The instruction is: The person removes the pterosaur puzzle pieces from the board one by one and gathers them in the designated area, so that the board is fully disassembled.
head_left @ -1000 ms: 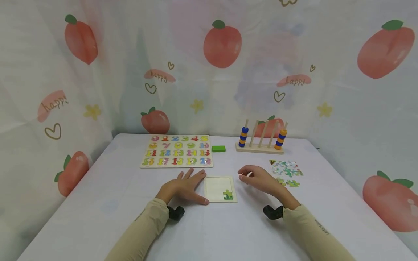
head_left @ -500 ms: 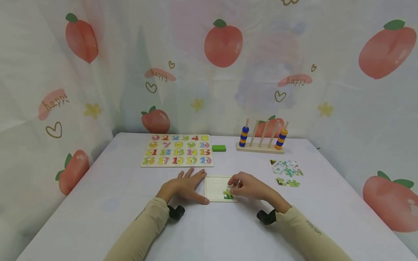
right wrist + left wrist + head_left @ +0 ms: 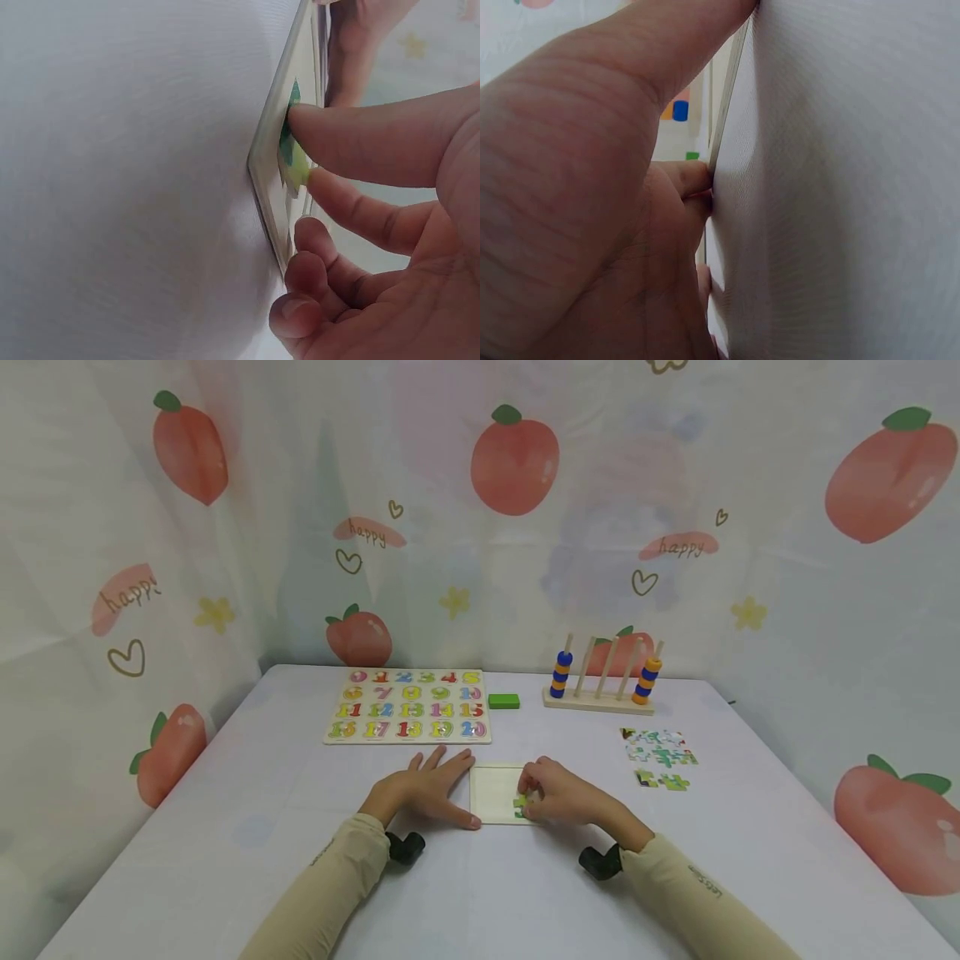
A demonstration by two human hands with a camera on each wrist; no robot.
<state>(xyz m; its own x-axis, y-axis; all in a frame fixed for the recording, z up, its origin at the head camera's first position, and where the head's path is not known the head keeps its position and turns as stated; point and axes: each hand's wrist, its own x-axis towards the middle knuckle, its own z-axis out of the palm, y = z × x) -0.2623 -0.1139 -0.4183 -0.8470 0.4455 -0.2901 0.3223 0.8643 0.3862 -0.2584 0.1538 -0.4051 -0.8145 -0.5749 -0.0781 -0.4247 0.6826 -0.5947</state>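
Note:
A shallow pale wooden puzzle tray (image 3: 491, 793) lies on the white table in the head view. In its lower right corner is a green puzzle piece (image 3: 295, 142), partly covered by my fingers in the head view. My right hand (image 3: 562, 792) pinches this piece between thumb and index finger. The piece looks slightly tilted against the tray floor, and my other right fingers are curled beside the tray's edge. My left hand (image 3: 420, 793) rests on the table with fingers spread, its thumb and index fingertip touching the tray's left edge.
Several loose puzzle pieces (image 3: 660, 747) lie to the right of the tray. Behind stand a number board (image 3: 408, 706), a green block (image 3: 504, 702) and a peg stand (image 3: 597, 700) with blue and orange beads. A peach-printed cloth (image 3: 513, 568) surrounds the table.
My right hand has moved left from beside the tray to over its lower right corner, and its thumb and index finger have taken hold of the green puzzle piece. My left hand stays put.

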